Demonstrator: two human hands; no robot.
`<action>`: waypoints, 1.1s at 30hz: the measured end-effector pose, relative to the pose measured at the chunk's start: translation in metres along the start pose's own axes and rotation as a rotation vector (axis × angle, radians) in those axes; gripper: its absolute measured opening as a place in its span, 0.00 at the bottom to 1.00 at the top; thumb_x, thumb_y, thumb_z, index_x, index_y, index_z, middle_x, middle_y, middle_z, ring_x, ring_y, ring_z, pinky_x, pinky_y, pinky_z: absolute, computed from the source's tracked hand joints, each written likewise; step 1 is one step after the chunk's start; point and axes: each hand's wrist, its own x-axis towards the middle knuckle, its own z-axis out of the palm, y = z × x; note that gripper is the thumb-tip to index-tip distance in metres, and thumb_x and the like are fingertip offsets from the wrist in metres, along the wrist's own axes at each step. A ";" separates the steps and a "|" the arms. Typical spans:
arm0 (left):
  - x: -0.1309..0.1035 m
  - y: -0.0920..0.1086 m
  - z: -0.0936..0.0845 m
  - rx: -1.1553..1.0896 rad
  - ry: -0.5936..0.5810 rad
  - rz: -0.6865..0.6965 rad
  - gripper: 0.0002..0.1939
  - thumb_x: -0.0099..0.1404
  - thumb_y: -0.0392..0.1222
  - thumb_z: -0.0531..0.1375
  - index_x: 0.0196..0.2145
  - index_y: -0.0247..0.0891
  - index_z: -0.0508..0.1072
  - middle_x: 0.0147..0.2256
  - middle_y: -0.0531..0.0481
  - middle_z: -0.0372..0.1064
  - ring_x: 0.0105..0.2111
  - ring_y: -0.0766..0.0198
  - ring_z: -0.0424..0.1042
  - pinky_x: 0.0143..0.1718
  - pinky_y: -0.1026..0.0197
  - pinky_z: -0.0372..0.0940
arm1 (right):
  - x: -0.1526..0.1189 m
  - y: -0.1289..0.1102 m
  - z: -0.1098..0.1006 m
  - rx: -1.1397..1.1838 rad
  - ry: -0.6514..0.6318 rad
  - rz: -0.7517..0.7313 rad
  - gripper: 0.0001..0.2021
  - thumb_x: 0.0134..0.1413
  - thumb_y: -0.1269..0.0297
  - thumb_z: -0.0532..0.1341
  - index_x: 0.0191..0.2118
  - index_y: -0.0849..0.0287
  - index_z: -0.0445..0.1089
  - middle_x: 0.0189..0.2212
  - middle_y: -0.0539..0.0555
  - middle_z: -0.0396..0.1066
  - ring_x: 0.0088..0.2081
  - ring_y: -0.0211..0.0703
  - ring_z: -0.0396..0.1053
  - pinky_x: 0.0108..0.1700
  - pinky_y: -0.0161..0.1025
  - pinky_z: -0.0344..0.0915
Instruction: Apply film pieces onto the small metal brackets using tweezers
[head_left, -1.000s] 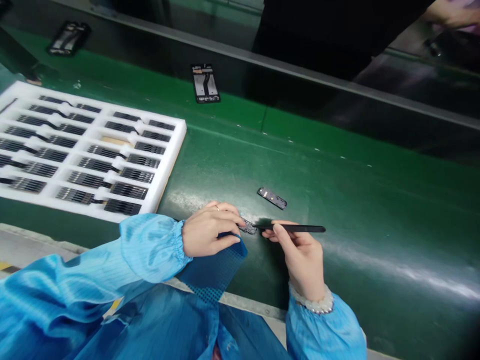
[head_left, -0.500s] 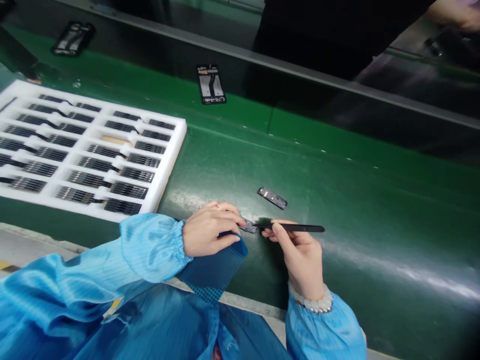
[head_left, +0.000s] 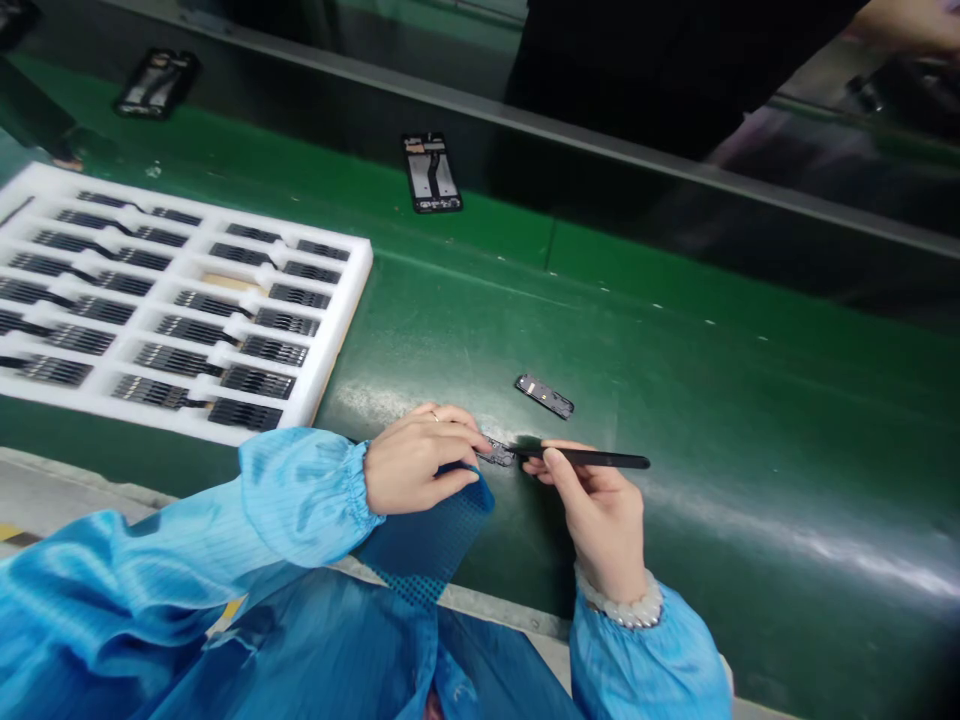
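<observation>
My left hand point(head_left: 424, 460) rests on the green bench, its fingertips on the left end of a small dark part point(head_left: 498, 453). A blue dotted sheet point(head_left: 427, 540) hangs from under its thumb and fingers, pinched there. My right hand point(head_left: 604, 510) is closed on black tweezers point(head_left: 609, 459); their tip touches or nearly touches the right end of the small part. The left end of that part is hidden under my left fingers. A second dark, narrow part point(head_left: 544, 396) lies just above, touched by neither hand.
A white foam tray point(head_left: 351, 290) with several rows of black flat parts stands at the left. Farther back, a phone frame point(head_left: 433, 175) and another phone frame point(head_left: 156, 84) lie on the green belt point(head_left: 502, 222). Across the bench is a person in dark clothes point(head_left: 637, 70).
The phone frames at the back have shifted slightly to the right. The outer end of the tweezers has dipped a little. My left hand has hardly moved.
</observation>
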 end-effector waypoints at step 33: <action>-0.002 -0.014 -0.009 0.136 -0.093 0.039 0.07 0.62 0.40 0.57 0.31 0.38 0.75 0.49 0.44 0.66 0.50 0.52 0.61 0.47 0.51 0.56 | 0.011 -0.006 0.012 -0.660 -0.374 -0.795 0.09 0.56 0.71 0.57 0.43 0.54 0.66 0.43 0.58 0.71 0.46 0.49 0.67 0.45 0.49 0.67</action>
